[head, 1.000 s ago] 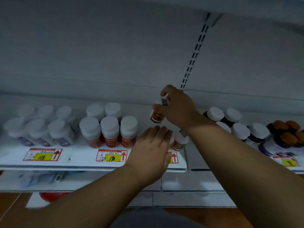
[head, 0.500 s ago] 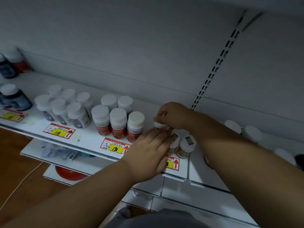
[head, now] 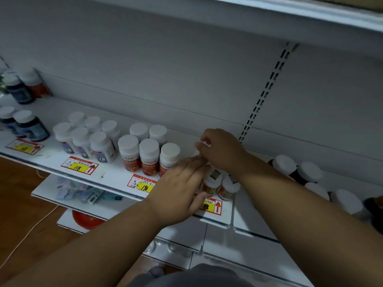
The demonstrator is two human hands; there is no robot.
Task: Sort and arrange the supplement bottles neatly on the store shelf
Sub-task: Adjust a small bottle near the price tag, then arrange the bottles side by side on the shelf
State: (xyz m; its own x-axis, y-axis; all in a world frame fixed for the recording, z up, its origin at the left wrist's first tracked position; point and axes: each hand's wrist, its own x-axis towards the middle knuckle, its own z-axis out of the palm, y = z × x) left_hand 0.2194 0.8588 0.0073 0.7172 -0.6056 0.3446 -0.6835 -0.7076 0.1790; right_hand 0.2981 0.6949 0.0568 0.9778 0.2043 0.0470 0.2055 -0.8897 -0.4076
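My right hand [head: 222, 151] is curled over a small white-capped bottle [head: 204, 144] at the back of the white shelf [head: 116, 172], fingers closed on its cap. My left hand [head: 180, 186] lies flat in front of it, palm down, covering a small bottle near the shelf's front edge. Two more small bottles [head: 221, 185] with red-gold labels stand just right of my left hand. A group of red-labelled bottles [head: 148, 154] with white caps stands to the left, and beyond it a group of purple-labelled bottles [head: 91, 139].
Dark blue bottles [head: 29, 126] stand at the far left, with others behind them. Dark bottles with white caps [head: 300, 172] stand to the right beyond my right forearm. Price tags [head: 79, 165] line the shelf edge. A slotted upright [head: 267, 88] runs up the back panel. Lower shelves hold small packets.
My right hand lowered the small bottle from mid-air onto the back of the shelf. The view shifted, so the left groups of bottles show more. My left hand stayed put.
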